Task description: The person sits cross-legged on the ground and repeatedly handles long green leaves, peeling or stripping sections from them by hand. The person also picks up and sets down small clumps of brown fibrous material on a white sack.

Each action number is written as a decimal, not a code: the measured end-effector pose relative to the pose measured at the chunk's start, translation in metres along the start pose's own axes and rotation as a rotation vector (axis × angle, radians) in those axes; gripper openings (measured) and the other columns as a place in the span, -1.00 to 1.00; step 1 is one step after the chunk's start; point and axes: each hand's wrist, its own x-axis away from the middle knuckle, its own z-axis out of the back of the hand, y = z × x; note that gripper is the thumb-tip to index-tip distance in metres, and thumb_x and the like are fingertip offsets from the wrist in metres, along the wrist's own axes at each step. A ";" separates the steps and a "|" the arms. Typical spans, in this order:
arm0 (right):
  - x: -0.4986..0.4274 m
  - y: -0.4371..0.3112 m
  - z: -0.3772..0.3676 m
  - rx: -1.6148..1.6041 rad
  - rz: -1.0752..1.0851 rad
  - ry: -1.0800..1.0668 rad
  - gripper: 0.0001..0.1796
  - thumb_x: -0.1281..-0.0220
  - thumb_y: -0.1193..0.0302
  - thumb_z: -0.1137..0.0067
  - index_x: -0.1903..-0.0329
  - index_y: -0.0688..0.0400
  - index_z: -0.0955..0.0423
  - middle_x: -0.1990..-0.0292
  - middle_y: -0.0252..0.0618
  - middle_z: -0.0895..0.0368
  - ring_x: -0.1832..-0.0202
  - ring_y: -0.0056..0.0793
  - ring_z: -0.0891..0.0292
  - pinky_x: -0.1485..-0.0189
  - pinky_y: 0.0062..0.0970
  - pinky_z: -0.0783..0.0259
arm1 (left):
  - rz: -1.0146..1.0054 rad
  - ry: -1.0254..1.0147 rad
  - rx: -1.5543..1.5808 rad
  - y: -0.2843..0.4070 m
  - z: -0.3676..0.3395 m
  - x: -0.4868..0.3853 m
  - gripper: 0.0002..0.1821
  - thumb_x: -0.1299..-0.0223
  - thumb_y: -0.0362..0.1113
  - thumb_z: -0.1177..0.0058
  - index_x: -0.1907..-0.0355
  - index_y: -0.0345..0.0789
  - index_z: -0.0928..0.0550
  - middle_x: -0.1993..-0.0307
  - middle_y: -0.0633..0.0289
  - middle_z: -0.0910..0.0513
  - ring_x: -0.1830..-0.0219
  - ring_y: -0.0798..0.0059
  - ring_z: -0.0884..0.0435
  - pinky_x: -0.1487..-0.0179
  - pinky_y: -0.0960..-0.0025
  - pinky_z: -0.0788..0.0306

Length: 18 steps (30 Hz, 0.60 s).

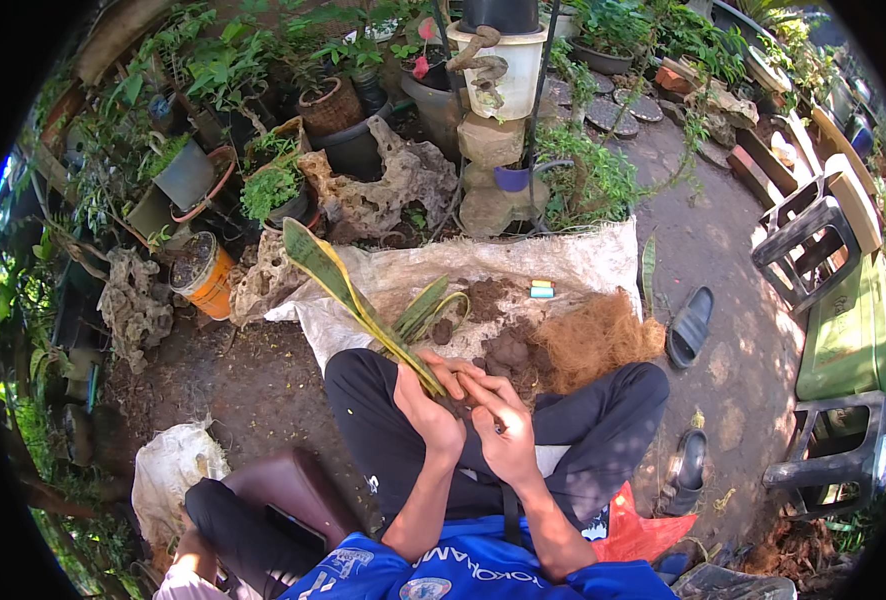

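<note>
In my lap, my left hand (432,424) is wrapped around the base of a variegated snake plant (342,289), whose yellow-edged leaves lean up to the left. My right hand (504,427) meets it from the other side, fingers closed around a dark soil clump (459,409) at the plant's base. The hands largely hide this clump. Beyond them, more snake plant leaves (420,309) lie on a white woven sack (578,255). Dark soil (509,349) and a heap of brown coconut fibre (597,337) sit on the sack near my knees, beside small thread spools (541,289).
Potted plants and porous rocks (383,176) line the far side. An orange bucket (207,274) tilts at left. Slippers (690,326), black plastic stools (825,442) and a green container (840,330) stand at right. Another person's leg (244,532) is at lower left.
</note>
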 end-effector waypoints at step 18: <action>-0.002 -0.004 0.014 0.125 -0.041 0.158 -0.76 -0.06 0.57 -0.31 0.15 0.22 -0.62 0.06 -0.12 -0.64 0.05 -0.36 -0.60 0.01 -0.46 -0.47 | -0.040 0.042 0.117 -0.019 -0.006 -0.001 -0.56 -0.54 -0.02 0.53 0.22 -0.30 -0.37 0.60 0.28 -0.36 0.49 0.47 -0.38 0.25 0.39 -0.33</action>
